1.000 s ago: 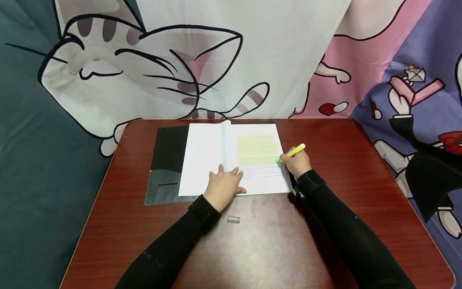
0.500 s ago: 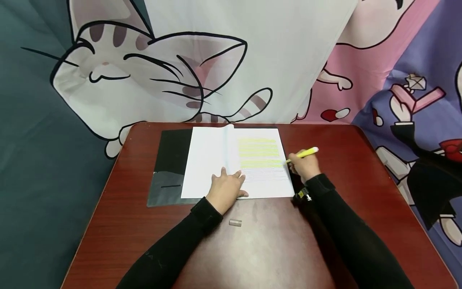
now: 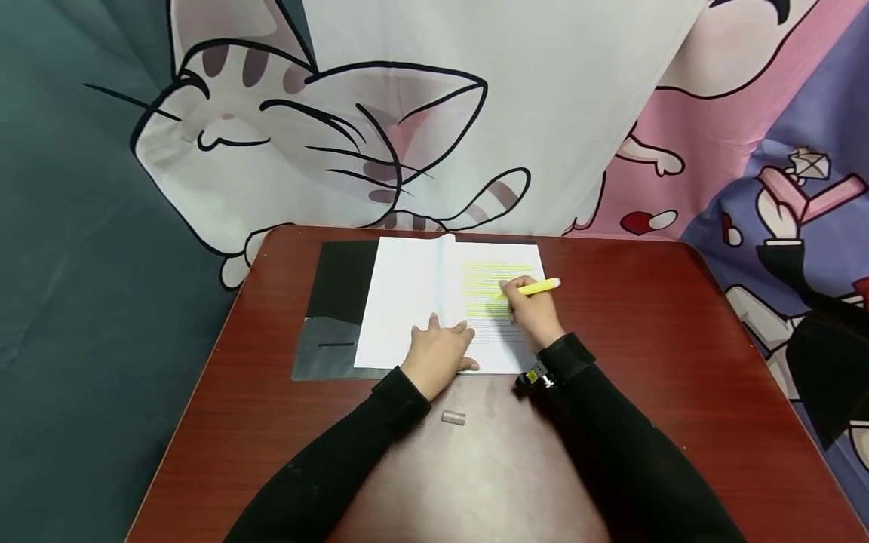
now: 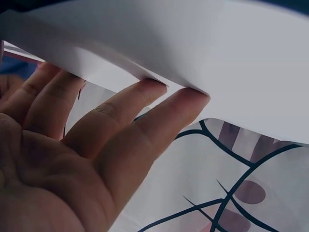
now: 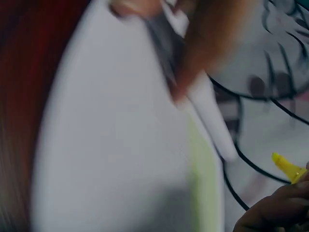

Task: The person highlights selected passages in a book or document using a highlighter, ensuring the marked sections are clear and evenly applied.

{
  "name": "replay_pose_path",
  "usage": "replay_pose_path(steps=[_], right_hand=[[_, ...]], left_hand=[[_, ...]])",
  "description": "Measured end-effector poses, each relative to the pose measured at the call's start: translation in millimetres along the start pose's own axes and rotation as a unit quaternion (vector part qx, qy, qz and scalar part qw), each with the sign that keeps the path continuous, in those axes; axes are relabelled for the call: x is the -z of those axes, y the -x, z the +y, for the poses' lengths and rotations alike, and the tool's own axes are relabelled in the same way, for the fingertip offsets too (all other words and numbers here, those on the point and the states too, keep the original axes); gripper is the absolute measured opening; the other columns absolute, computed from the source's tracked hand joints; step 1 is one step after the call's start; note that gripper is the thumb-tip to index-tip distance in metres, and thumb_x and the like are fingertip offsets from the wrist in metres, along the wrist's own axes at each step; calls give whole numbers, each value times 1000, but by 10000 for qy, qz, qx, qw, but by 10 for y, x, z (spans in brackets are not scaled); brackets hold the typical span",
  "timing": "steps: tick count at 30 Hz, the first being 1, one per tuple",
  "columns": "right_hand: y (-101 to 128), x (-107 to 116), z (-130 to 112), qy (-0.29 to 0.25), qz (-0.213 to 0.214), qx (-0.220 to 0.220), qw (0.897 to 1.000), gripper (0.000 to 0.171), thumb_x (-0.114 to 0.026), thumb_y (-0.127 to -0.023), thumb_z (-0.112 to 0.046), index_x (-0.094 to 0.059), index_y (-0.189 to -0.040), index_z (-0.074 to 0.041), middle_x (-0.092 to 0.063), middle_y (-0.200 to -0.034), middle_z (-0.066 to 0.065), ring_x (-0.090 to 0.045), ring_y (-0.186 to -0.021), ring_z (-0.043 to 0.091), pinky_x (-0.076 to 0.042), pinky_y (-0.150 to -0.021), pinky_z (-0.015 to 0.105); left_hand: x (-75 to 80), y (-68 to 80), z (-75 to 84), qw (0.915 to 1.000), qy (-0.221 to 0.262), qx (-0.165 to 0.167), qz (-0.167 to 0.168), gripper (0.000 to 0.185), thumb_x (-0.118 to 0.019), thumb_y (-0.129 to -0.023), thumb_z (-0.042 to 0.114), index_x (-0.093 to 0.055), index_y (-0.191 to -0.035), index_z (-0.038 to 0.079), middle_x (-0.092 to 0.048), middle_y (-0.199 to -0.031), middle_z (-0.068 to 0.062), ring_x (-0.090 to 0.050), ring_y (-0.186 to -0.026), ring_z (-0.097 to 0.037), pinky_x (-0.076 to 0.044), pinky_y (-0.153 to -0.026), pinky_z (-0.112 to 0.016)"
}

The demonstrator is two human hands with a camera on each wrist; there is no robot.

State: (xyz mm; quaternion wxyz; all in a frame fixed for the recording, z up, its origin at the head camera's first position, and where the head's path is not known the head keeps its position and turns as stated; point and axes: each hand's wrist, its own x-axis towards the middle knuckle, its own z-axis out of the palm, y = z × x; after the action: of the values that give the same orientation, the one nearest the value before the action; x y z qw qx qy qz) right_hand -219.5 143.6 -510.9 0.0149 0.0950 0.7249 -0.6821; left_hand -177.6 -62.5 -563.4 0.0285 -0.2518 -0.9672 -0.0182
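An open document of white pages (image 3: 407, 302) lies on a dark red table (image 3: 645, 339), its right page partly marked with yellow lines (image 3: 485, 283). My left hand (image 3: 441, 351) lies flat with straight fingers on the lower middle of the pages; the left wrist view shows its fingertips (image 4: 190, 96) against the paper (image 4: 217, 58). My right hand (image 3: 532, 313) grips a yellow highlighter (image 3: 536, 287) over the printed page, tip pointing left. The right wrist view is blurred, showing the highlighter's tip (image 5: 287, 166) and the paper (image 5: 111, 159).
A black folder cover (image 3: 336, 302) with a clear sheet (image 3: 322, 354) sticks out left of the pages. A small grey cap (image 3: 452, 417) lies on the table near my left forearm. A cartoon cat cloth (image 3: 339, 121) hangs behind the table.
My right hand moved left with the highlighter, from the page's right edge to over the text. The left hand stayed on the pages. The head view shifted.
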Motion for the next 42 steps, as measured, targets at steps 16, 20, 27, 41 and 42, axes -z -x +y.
replay_pose_path(steps=[16, 20, 27, 41, 42], right_hand=[[20, -389, 192, 1343, -236, -494, 9894, 10, -67, -107, -14, -69, -98, -11, -60, -70, -5, -52, -58, 9, -45, -58, 23], [63, -391, 188, 1310, -273, -472, 9899, 11, -68, -107, -15, -72, -99, -9, -61, -72, -4, -53, -59, 9, -45, -59, 22], [-3, -384, 209, 1341, -287, -348, 9899, 12, -66, -102, -18, -66, -91, -14, -62, -71, -2, -53, -58, 11, -45, -57, 26], [-78, -397, 241, 1829, -168, -279, 9826, 21, -70, -94, -12, -61, -75, -15, -60, -62, -3, -51, -55, 13, -43, -57, 30], [-28, -417, 187, 1801, -171, -278, 9831, 22, -69, -96, -11, -60, -76, -15, -59, -63, -4, -50, -56, 11, -43, -58, 28]], left_hand=[[324, 124, 122, 9996, -252, 122, -5, 67, -78, -91, 71, -82, -142, 27, -77, -152, 13, -74, -139, -41, -67, -89, -63], [115, 107, 124, 9991, -351, 127, 220, 71, -76, -90, 74, -80, -145, 29, -76, -152, 14, -77, -133, -42, -67, -78, -58], [-193, 24, 54, 9973, -249, 42, 690, 76, -78, -87, 76, -80, -146, 28, -77, -151, 13, -80, -120, -48, -67, -79, -68], [-270, -61, 22, 9985, -198, 36, 508, 78, -76, -88, 80, -79, -147, 29, -77, -151, 13, -78, -128, -50, -67, -83, -73], [-269, -58, 22, 9986, -195, 41, 490, 79, -76, -88, 80, -79, -147, 29, -77, -151, 13, -78, -129, -50, -67, -84, -73]])
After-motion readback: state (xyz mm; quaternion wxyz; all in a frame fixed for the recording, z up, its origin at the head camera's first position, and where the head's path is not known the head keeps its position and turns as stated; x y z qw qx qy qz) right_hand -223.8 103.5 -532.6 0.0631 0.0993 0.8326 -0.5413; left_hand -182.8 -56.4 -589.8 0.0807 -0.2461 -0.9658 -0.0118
